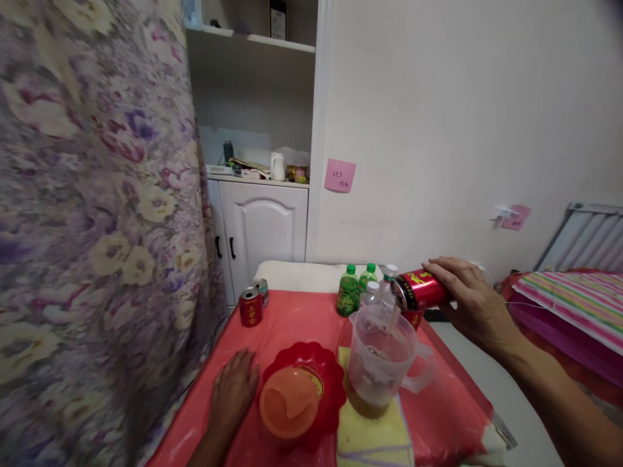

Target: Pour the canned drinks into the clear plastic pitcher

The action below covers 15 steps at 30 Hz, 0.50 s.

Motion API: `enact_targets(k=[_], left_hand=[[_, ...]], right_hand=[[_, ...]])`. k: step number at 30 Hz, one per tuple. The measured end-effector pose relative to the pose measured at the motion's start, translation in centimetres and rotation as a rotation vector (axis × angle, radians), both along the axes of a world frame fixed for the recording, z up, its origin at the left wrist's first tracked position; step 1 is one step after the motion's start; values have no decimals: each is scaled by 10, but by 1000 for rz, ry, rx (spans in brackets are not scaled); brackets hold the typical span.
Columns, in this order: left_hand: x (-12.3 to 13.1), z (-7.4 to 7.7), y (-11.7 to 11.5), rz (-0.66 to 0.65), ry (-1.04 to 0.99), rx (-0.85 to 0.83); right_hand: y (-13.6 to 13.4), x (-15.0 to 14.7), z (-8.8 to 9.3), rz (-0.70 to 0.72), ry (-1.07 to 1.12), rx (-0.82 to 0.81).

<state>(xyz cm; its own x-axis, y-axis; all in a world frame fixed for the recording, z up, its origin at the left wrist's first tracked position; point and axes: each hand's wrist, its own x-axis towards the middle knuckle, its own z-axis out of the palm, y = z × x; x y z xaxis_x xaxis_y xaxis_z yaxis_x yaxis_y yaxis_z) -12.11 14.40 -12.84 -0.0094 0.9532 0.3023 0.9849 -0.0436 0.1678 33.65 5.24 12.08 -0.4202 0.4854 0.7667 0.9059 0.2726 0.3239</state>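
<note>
My right hand (pixel 467 292) grips a red drink can (pixel 419 290) tipped on its side over a clear plastic jug (pixel 384 360). A thin stream runs from the can into the jug, which holds brown liquid at the bottom. The jug stands on a yellow cloth (pixel 372 438). My left hand (pixel 234 391) lies flat, fingers together, on the red table cover (pixel 292 321), next to a red scalloped bowl (pixel 321 370) with an orange lid (pixel 289 402) in it.
Two more cans (pixel 252 306) stand at the table's far left. Green-capped bottles (pixel 348 290) and clear bottles sit behind the jug. A flowered curtain (pixel 87 214) hangs at the left, a white cabinet (pixel 263 224) stands behind, striped bedding (pixel 569 301) lies at the right.
</note>
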Motion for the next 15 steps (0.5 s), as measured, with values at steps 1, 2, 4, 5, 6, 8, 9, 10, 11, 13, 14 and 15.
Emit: enact_targets(k=[1,2,4,5,6,8,9,10,11,13,14,15], left_hand=[[0,0,0,1,-2,-1],[0,0,-1,1,-3,-2],[0,0,-1,2,-4,-3],[0,0,0,1,-4,-3],[0,0,0,1,-4,-2],[0,0,0,5,-3,-1],[0,0,0,6,-2,1],[0,0,0,6,-2,3],[0,-1,0,6,-2,6],[0,-2,0,5,-2,11],[0,-2,0,7,-2,14],[0,-2,0,8,-2,17]], right_hand=[[0,0,0,0,-3,-3],[0,-1,1,2,-7,-5],[0,-2,2,4,-14,-6],[0,-2,2,3,-18,-3],[0,-3,2,2,-23,0],[1,-4,3,7,-34,7],[1,-4,4,10,-38,9],[1,-4,4,14,-42,9],[2,-5,4,19,-45,7],[2,-5,5,28,-51,5],[2,-5,5,29,-54,4],[3,-5,5,28,-58,4]])
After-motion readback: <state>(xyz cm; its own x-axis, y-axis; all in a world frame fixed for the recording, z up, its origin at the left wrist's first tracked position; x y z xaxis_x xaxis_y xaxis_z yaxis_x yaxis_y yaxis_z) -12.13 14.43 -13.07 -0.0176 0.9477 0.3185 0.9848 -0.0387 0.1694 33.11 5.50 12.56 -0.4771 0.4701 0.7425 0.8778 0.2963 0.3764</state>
